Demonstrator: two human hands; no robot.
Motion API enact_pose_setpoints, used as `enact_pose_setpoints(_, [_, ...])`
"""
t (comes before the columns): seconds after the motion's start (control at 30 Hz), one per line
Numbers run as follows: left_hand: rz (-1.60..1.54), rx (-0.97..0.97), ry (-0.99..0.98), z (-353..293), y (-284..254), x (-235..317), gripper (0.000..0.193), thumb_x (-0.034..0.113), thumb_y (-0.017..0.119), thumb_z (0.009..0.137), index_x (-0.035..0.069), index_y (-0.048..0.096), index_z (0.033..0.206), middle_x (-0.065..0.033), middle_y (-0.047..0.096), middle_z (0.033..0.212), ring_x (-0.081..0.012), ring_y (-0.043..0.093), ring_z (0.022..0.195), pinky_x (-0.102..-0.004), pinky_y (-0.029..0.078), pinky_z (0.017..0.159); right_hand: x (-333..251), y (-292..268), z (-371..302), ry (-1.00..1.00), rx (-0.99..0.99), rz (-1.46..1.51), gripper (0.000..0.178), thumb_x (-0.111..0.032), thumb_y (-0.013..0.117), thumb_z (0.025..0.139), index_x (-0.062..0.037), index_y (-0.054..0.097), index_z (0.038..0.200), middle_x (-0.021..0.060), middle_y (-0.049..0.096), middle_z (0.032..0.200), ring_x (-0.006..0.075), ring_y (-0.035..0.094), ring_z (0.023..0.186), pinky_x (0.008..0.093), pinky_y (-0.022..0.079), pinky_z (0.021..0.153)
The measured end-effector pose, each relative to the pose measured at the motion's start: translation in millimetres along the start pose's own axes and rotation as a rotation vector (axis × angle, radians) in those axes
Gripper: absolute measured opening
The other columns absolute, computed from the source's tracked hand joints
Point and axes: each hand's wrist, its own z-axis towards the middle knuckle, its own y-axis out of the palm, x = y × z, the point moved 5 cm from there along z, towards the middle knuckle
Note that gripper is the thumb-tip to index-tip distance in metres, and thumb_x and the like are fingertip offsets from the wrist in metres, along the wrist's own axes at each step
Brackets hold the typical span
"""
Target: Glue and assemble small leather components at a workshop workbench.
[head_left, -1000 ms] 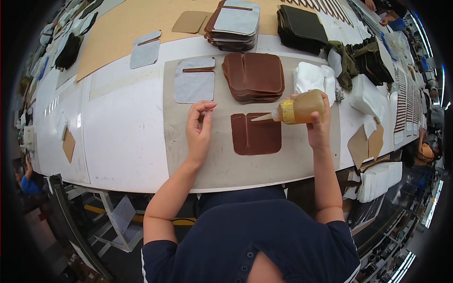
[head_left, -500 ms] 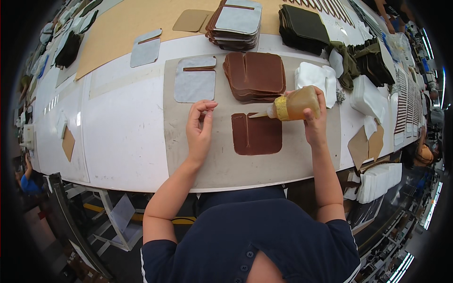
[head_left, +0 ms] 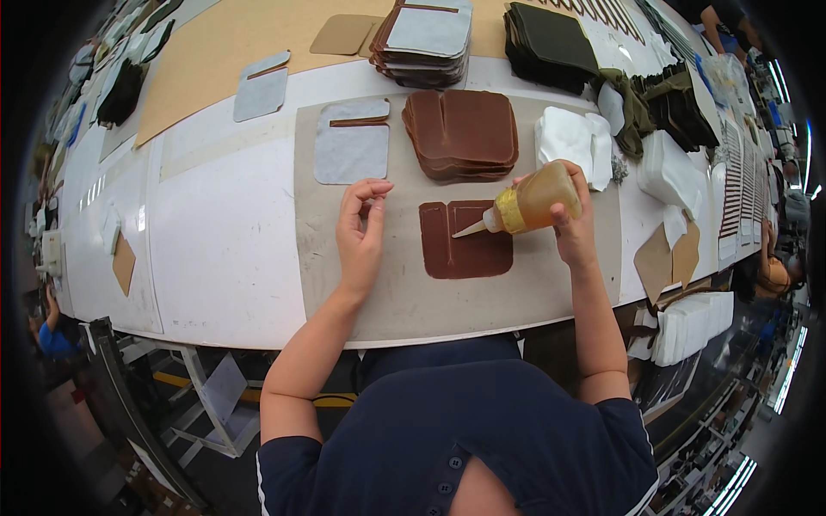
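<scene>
My right hand (head_left: pixel 575 215) is wrapped round a squeeze bottle (head_left: pixel 533 202) of amber liquid with a yellow band. The bottle is tilted, its pale pointed nozzle (head_left: pixel 470 229) down at a dark brown leather panel (head_left: pixel 482 254). That panel has rounded corners and a narrow slit, and it lies flat on a grey mat (head_left: pixel 379 318). A thin line runs along its upper edge. My left hand (head_left: pixel 363 219) hovers to the left of the panel, loosely curled and holding nothing, thumb apart from the fingers. Beyond it lies a grey-blue slit panel (head_left: pixel 353 159).
Behind the panel sits a stack of brown leather pieces (head_left: pixel 460 129). White pads (head_left: pixel 564 142) stand to its right. Farther back are a grey-topped stack (head_left: pixel 422 43) and a dark green stack (head_left: pixel 551 47). Tan board pieces (head_left: pixel 662 262) lie right. Other people work at the edges.
The bottle's nozzle has moved from the panel's upper edge down beside its slit, and the bottle tilts more steeply. A thin line now shows along the upper edge. My left hand stays about where it was.
</scene>
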Motion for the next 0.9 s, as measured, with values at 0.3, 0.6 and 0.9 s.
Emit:
enact_pose_setpoints(0.3, [-0.01, -0.007, -0.008, -0.1, -1.3, -2.9, 0.017, 0.0, 0.053, 0.103, 0.002, 0.065, 0.116, -0.0047, 0.061, 0.124, -0.0119, 0.056, 0.107, -0.0257, 0.043, 0.096, 1.2, 3.2, -15.4, 0.06, -0.052, 0.029, 0.091, -0.055, 0.087, 0.079, -0.0029, 0.041, 0.139, 0.0168, 0.067, 0.12, 0.0288, 0.067, 0.118, 0.0407, 0.053, 0.102])
enact_pose_setpoints(0.6, [0.013, -0.013, -0.001, 0.6, 0.3, -0.5, 0.017, 0.001, 0.053, 0.103, 0.002, 0.065, 0.116, -0.0049, 0.061, 0.124, -0.0123, 0.055, 0.109, -0.0268, 0.044, 0.098, 4.1, -1.0, -48.7, 0.15, -0.002, 0.109, 0.094, -0.063, 0.084, 0.077, -0.0055, 0.042, 0.139, 0.0214, 0.066, 0.124, 0.0364, 0.066, 0.12, 0.0462, 0.054, 0.103])
enact_pose_setpoints(0.9, [-0.033, -0.005, -0.015, 0.4, -1.0, -1.6, 0.018, -0.001, 0.053, 0.103, 0.001, 0.065, 0.116, -0.0052, 0.06, 0.124, -0.0124, 0.055, 0.11, -0.027, 0.043, 0.101, -4.6, -3.8, -121.9, 0.169, 0.254, 0.705, 0.09, -0.064, 0.068, 0.092, -0.0086, 0.036, 0.156, 0.0232, 0.052, 0.148, 0.0467, 0.042, 0.145, 0.0561, 0.04, 0.118])
